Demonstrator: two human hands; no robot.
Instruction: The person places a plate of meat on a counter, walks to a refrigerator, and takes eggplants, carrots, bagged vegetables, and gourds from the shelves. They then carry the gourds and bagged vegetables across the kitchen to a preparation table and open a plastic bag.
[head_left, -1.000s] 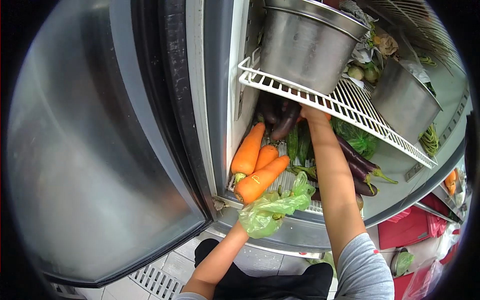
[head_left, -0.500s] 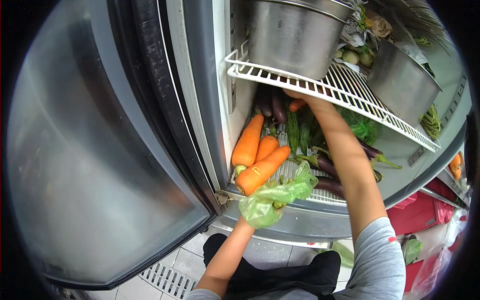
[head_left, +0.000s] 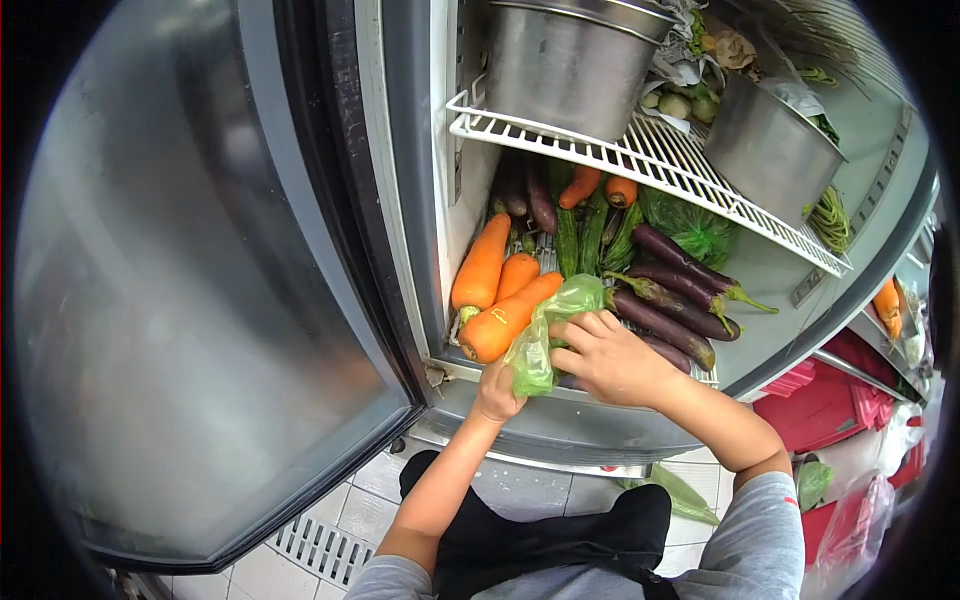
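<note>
My left hand (head_left: 497, 391) is closed on the lower left edge of a thin green plastic bag (head_left: 535, 350). My right hand (head_left: 612, 358) has its bent fingers on the bag's right side, closed on the plastic; its thumb side is partly hidden. What the bag holds, if anything, cannot be made out. Large orange carrots (head_left: 513, 318) lie just left of the bag on the lower rack. To the right, several dark purple eggplants (head_left: 668, 325) lie side by side, with green ridged gourds (head_left: 567, 240) behind.
A white wire shelf (head_left: 600, 155) overhangs the vegetables, bearing a steel container (head_left: 570, 70) and a steel pot (head_left: 770, 140). The fridge door (head_left: 200, 320) stands open on the left. A green leafy bundle in plastic (head_left: 690, 225) lies under the shelf; red bins (head_left: 820, 405) are at right.
My right hand has come out from under the shelf to the bag. The bag is off my left hand's back and now held between both hands. Two carrots show at the back.
</note>
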